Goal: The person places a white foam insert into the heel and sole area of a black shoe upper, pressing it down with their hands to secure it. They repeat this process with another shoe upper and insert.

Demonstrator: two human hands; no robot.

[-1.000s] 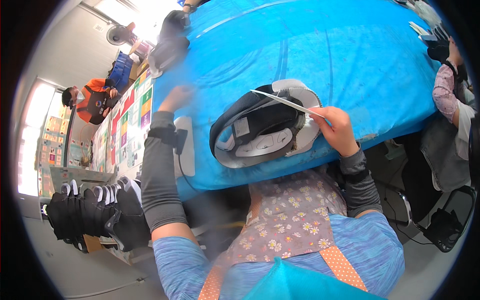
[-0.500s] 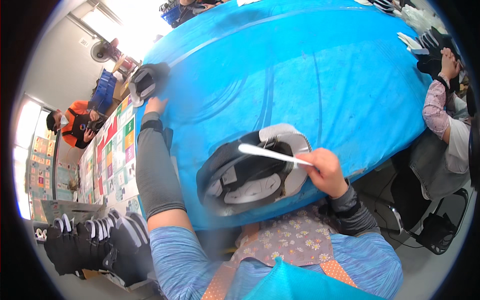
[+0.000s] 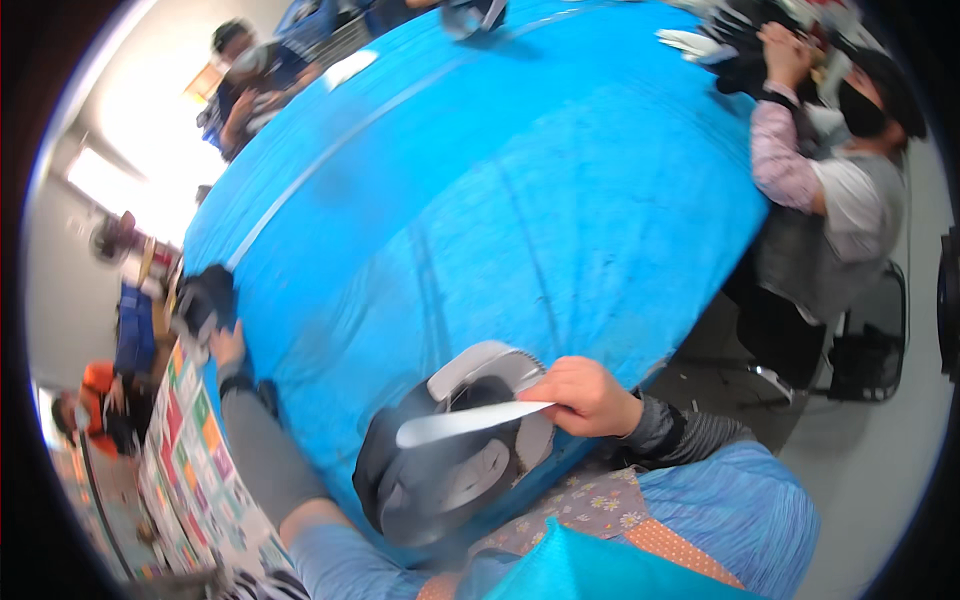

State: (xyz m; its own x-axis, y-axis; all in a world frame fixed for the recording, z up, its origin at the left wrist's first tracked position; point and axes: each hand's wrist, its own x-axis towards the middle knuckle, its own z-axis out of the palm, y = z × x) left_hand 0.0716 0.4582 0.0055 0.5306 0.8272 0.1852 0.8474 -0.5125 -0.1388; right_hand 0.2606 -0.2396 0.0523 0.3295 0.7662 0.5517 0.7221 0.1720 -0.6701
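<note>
My right hand (image 3: 584, 398) is closed on a flat white stick (image 3: 450, 424) with a rounded end. The stick points left, above a hollow black-and-grey sewn piece (image 3: 455, 478) whose padded pale rim curves round a dark opening. That piece lies at the near edge of the blue-covered table (image 3: 480, 230). My left arm stretches out to the far left, where my left hand (image 3: 228, 345) is at the edge of a second dark-and-grey piece (image 3: 207, 296). Blur and distance hide how its fingers are placed there.
A masked person (image 3: 835, 190) sits at the table's right side with hands by dark and white pieces (image 3: 740, 55). Another person (image 3: 262, 85) is at the far left, and one in orange (image 3: 98, 405) beyond the patterned surface (image 3: 190, 450). A grey piece (image 3: 472, 20) stands at the far edge.
The view has swung, so the table and the people sit differently in it. My right hand still holds the white stick over the near piece; my left hand is still by the far piece.
</note>
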